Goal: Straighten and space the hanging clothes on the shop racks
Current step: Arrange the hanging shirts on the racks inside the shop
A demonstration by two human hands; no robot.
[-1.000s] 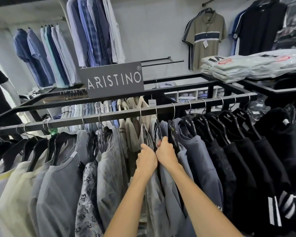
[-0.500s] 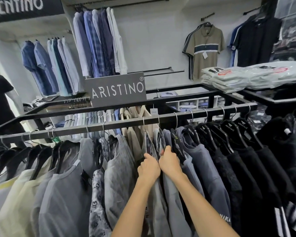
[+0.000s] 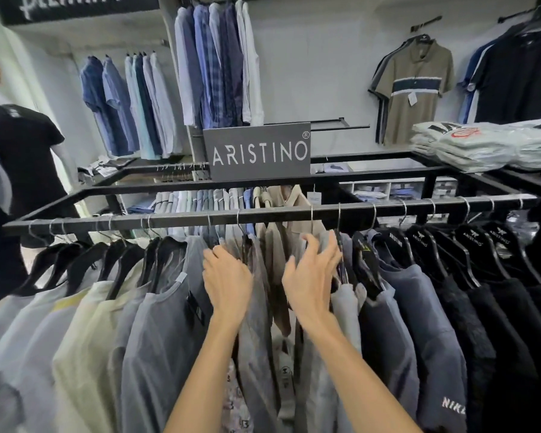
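Note:
A black rail [image 3: 263, 215] runs across in front of me, hung with shirts on black hangers. Grey and pale yellow tees [image 3: 85, 332] crowd its left half. Navy and black tops [image 3: 450, 307] fill the right half. My left hand [image 3: 227, 276] curls its fingers over the shoulder of a grey shirt [image 3: 169, 323] near the middle. My right hand [image 3: 313, 273] is a hand's width to the right, fingers spread and pressing against a light grey shirt [image 3: 345, 295] by its hanger. A narrow gap with a beige shirt behind shows between my hands.
An ARISTINO sign [image 3: 258, 151] stands on the rack's far bar. Folded packed shirts [image 3: 481, 145] are stacked on a shelf at right. Shirts hang on the back wall [image 3: 219, 64]. A person in a black top [image 3: 19, 157] stands at the left edge.
My hands were together on one hanger in the middle; they have moved apart, left hand leftward and right hand rightward, parting the shirts. The view has come closer to the rail.

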